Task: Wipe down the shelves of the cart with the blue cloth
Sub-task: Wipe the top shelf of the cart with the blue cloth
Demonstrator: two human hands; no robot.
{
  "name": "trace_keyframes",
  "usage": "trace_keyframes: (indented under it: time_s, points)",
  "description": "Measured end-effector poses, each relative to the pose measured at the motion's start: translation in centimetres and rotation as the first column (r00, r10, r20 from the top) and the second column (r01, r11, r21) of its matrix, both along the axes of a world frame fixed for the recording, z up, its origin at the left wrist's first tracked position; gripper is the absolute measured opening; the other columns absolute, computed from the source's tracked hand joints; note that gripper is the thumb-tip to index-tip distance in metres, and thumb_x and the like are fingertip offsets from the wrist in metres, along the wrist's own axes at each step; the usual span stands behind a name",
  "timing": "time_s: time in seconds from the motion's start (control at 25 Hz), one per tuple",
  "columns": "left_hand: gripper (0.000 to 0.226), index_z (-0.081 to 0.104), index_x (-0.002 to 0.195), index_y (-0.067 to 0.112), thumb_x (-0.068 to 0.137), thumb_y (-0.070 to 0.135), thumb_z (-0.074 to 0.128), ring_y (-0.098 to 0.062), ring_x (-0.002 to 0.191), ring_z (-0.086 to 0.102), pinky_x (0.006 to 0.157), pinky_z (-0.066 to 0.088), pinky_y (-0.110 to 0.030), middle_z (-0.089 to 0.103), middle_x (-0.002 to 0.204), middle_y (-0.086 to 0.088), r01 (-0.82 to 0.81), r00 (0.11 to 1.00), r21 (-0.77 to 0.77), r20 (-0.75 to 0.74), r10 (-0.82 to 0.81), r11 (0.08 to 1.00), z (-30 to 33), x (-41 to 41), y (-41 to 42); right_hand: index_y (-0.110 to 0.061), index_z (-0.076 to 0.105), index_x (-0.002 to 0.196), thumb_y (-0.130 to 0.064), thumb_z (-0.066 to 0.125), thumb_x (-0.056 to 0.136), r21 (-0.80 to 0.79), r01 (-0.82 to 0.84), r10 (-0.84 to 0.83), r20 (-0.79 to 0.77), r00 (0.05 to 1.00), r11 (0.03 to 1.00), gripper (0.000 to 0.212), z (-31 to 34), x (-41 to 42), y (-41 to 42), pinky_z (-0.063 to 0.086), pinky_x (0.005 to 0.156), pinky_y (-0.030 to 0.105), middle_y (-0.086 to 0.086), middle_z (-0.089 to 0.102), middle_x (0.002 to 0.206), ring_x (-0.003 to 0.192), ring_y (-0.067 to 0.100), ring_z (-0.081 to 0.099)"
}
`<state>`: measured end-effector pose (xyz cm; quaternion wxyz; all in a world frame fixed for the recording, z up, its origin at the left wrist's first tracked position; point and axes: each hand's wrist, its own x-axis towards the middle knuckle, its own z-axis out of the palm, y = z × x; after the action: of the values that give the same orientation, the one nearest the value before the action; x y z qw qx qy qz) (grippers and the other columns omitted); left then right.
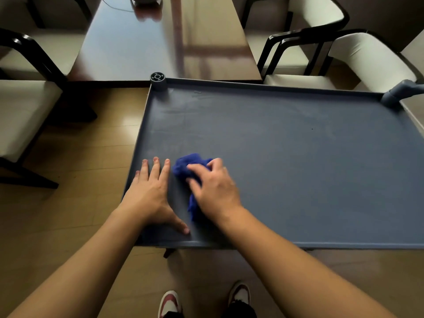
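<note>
Two hands: both are on the top shelf [286, 157] of the grey cart, at its near left corner.
Right hand [214, 188]: lies on top of the blue cloth [191, 165], fingers curled down and bunched over it, gripping and pressing it flat against the shelf.
Left hand [150, 191]: rests palm down just to the left of the cloth, fingers [156, 167] straight and slightly spread, thumb splayed out toward the near rim; it holds nothing and looks to be bracing the cart.
Cloth position: crumpled under the right palm, one lump poking out beyond the fingertips, a tail trailing back under the wrist toward the person.
Cloth axis: runs roughly from near to far, in line with the right forearm.
Nearer hand: the right, already on the cloth; the left is beside it, not touching as far as I can tell.
Unwiped area: nearly all of the shelf stretches away to the right of and beyond the fingers, with pale smears toward the far left corner post [157, 81].
Likely next move: a sweep to the right or forward, I would judge.
Lower shelves: hidden beneath the top one.
</note>
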<state>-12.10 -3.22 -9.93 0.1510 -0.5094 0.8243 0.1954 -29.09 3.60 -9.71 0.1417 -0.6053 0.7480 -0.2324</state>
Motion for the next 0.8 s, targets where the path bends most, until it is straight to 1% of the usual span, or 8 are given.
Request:
trace_keyframes:
  time_s: [0.08, 0.24, 0.36, 0.48, 0.52, 0.6, 0.72, 0.8]
  points:
    - [0.189, -0.02, 0.163, 0.023, 0.016, 0.105, 0.066, -0.038, 0.156, -0.023, 0.128, -0.001, -0.052, -0.021, 0.172, -0.014, 0.021, 1.0, -0.005, 0.002, -0.021, 1.0, 0.0, 0.3, 0.1, -0.035, 0.061, 0.124, -0.042, 0.058, 0.091, 0.082, -0.048, 0.056, -0.096, 0.994, 0.995, 0.034, -1.0, 1.2, 1.3, 0.053, 0.073, 0.042, 0.007, 0.047, 0.118, 0.103, 0.03, 0.053]
    - [0.188, -0.018, 0.163, 0.026, 0.014, 0.108, 0.063, -0.036, 0.156, -0.026, 0.127, -0.005, -0.051, -0.025, 0.172, -0.01, 0.03, 0.999, -0.008, -0.028, -0.031, 1.0, -0.2, 0.5, 0.0, -0.037, 0.064, 0.121, -0.038, 0.062, 0.086, 0.139, 0.067, -0.042, -0.178, 0.983, 0.988, 0.035, -1.8, -4.7, 4.1, 0.054, 0.078, 0.043, 0.008, 0.049, 0.118, 0.099, 0.034, 0.057]
    - [0.188, -0.017, 0.163, 0.028, 0.013, 0.109, 0.062, -0.034, 0.155, -0.028, 0.126, -0.008, -0.051, -0.027, 0.172, -0.008, 0.024, 0.998, 0.004, -0.06, -0.024, 1.0, -0.3, 0.8, -0.1, -0.029, 0.069, 0.116, -0.029, 0.065, 0.086, 0.118, 0.302, -0.268, -0.242, 0.933, 0.946, 0.031, -2.0, -11.4, 8.2, 0.052, 0.076, 0.043, 0.015, 0.052, 0.112, 0.089, 0.041, 0.063]
    - [0.187, -0.014, 0.164, 0.028, 0.013, 0.109, 0.062, -0.034, 0.157, -0.025, 0.127, -0.006, -0.052, -0.024, 0.173, -0.007, 0.022, 0.997, 0.006, -0.076, -0.022, 1.0, -0.2, 0.8, 0.1, -0.026, 0.068, 0.117, -0.031, 0.063, 0.088, 0.139, 0.576, -0.523, -0.287, 0.802, 0.806, 0.03, -1.8, -18.6, 13.4, 0.052, 0.078, 0.046, 0.017, 0.048, 0.108, 0.084, 0.045, 0.063]
    - [0.186, -0.013, 0.164, 0.028, 0.014, 0.108, 0.063, -0.034, 0.157, -0.024, 0.128, -0.006, -0.052, -0.023, 0.173, -0.008, 0.014, 0.997, 0.005, -0.08, -0.013, 1.0, 0.0, 0.8, 0.1, -0.026, 0.066, 0.118, -0.034, 0.061, 0.089, 0.169, 0.634, -0.578, -0.284, 0.765, 0.755, 0.031, -1.5, -20.1, 14.2, 0.05, 0.082, 0.045, 0.015, 0.045, 0.107, 0.084, 0.044, 0.062]
    - [0.184, -0.01, 0.165, 0.026, 0.017, 0.107, 0.065, -0.033, 0.158, -0.021, 0.129, -0.005, -0.052, -0.019, 0.174, -0.009, 0.015, 0.997, -0.004, -0.081, -0.015, 1.0, 0.6, 0.8, 0.3, -0.026, 0.063, 0.121, -0.039, 0.058, 0.091, 0.211, 0.658, -0.606, -0.263, 0.75, 0.723, 0.032, -1.2, -21.3, 14.6, 0.048, 0.087, 0.043, 0.014, 0.043, 0.111, 0.087, 0.041, 0.061]
    - [0.174, 0.008, 0.166, 0.021, 0.025, 0.102, 0.07, -0.03, 0.161, -0.005, 0.13, 0.006, -0.051, 0.0, 0.175, -0.012, 0.021, 0.996, -0.058, -0.086, -0.026, 0.998, 2.0, 0.7, 1.5, -0.025, 0.063, 0.125, -0.041, 0.058, 0.093, 0.138, 0.628, -0.607, -0.166, 0.777, 0.766, 0.036, -0.8, -20.2, 14.1, 0.046, 0.093, 0.04, 0.02, 0.048, 0.121, 0.096, 0.042, 0.061]
    - [0.15, 0.03, 0.161, 0.019, 0.04, 0.092, 0.08, -0.031, 0.159, 0.014, 0.128, 0.019, -0.053, 0.024, 0.171, -0.012, 0.01, 0.989, -0.139, -0.146, -0.031, 0.99, 2.5, 0.6, 2.9, -0.025, 0.063, 0.127, -0.042, 0.058, 0.093, 0.015, 0.604, -0.604, -0.036, 0.796, 0.797, 0.038, -0.3, -19.3, 14.2, 0.044, 0.096, 0.035, 0.023, 0.051, 0.122, 0.103, 0.041, 0.06]
